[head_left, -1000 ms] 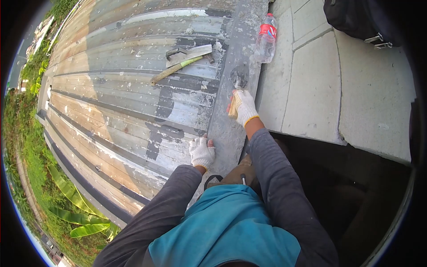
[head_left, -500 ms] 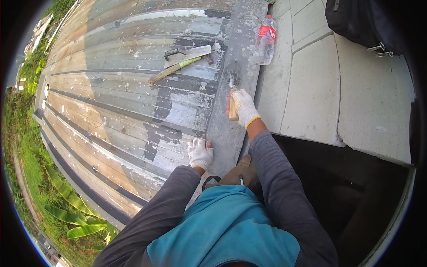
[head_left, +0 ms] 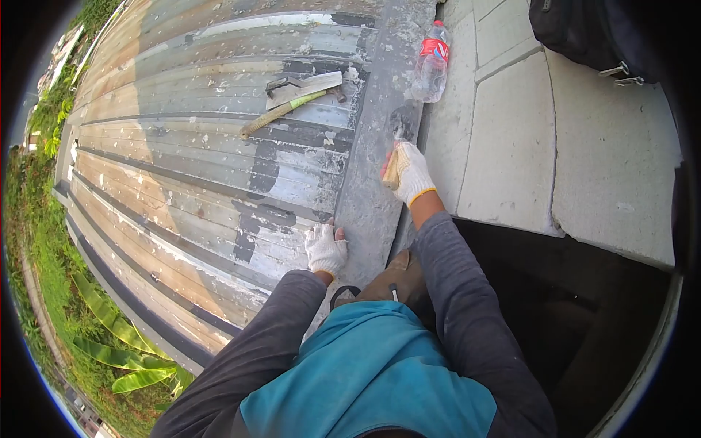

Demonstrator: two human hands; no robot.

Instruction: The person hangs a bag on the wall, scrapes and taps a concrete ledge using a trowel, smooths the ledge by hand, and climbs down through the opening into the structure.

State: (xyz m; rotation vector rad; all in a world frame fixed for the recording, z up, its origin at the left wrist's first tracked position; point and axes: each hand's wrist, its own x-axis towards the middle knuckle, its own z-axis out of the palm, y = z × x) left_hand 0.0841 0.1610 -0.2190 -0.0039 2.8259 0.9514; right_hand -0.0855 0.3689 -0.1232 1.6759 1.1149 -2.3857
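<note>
My right hand, in a white knit glove with bare fingertips, is closed around the wooden handle of a small trowel. Its dark blade lies against the grey cement strip along the roof's edge; the blade's exact shape is hard to make out. My left hand, gloved the same way, rests flat with fingers out on the metal roofing, beside the strip. Just beyond the trowel, a clear plastic bottle with a red label and cap lies at the strip's right edge.
A hammer with a yellow-green handle lies against a flat-bladed tool on the ribbed roofing. Concrete slabs run along the right, with a black bag on them. A dark opening lies below the slabs at my right.
My right hand has moved the trowel slightly right and a little forward along the cement strip. My left hand stays on the roofing, nearly unmoved.
</note>
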